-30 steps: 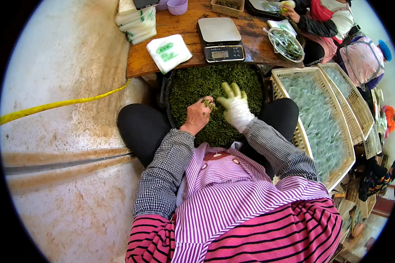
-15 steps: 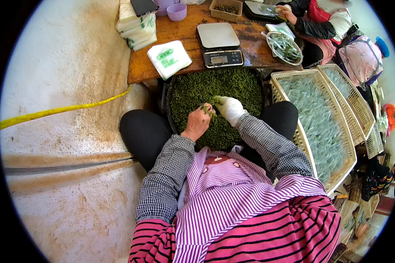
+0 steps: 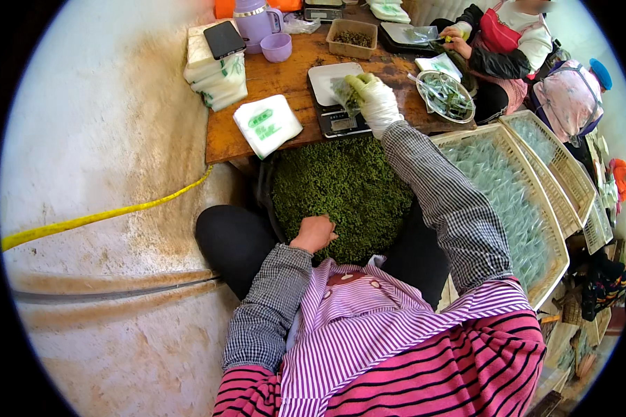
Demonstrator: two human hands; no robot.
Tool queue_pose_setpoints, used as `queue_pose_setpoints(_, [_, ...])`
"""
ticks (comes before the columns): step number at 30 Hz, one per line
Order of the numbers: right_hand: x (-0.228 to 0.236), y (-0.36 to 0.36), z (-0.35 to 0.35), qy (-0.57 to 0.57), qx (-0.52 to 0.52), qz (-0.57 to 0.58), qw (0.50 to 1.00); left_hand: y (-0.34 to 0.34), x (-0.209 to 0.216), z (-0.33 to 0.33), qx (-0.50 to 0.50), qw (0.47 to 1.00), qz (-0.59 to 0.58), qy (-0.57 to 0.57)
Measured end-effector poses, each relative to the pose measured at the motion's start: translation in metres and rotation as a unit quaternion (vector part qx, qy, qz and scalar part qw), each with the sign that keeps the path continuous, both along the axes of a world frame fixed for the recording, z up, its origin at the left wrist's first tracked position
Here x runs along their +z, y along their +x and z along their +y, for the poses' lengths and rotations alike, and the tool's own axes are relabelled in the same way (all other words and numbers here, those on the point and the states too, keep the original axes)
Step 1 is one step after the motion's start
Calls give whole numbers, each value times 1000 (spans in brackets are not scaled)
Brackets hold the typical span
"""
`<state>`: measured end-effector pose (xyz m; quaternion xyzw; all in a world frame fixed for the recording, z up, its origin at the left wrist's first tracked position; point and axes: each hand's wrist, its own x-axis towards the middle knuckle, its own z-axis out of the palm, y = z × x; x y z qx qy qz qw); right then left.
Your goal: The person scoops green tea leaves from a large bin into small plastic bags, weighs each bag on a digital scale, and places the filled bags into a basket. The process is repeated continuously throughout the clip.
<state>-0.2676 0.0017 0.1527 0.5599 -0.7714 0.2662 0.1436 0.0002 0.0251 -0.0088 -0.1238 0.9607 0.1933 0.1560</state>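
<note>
My right hand (image 3: 373,99), in a white glove with green-stained fingers, is closed on a small clear plastic bag (image 3: 343,95) with green contents. It holds the bag over the pale plate of a digital kitchen scale (image 3: 322,83); whether bag and plate touch I cannot tell. Below the table edge a wide dark tub (image 3: 263,184) between my knees is filled with small green berries (image 3: 341,181) resembling green peppercorns. My bare left hand (image 3: 315,233) rests low at the near side of the berries, fingers curled in and partly hidden.
A stack of printed plastic bags (image 3: 266,125) lies left of the scale. Behind are a purple cup (image 3: 276,47) and a tan box (image 3: 352,40). Crates of filled bags (image 3: 560,257) stand to my right. At the table's far right, another person's hands (image 3: 455,40) handle a bag.
My right hand has moved up from the berries to the scale and now has a bag in it. My left hand has drawn back toward me, lower over the berries.
</note>
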Motion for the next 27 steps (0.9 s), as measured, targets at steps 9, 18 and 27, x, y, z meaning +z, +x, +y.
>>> queue_pose_setpoints(9, [-37, 21, 63, -157, -21, -408, 899, -8, 13, -1, 95, 983, 133, 88])
queue_pose_setpoints(18, [-65, 77, 107, -146, -63, -732, 662, -54, 53, -32, 351, 813, 297, 357])
queue_pose_setpoints(27, [-75, 45, 86, -267, -59, -801, 533, -133, 79, -67, 440, 632, 345, 537])
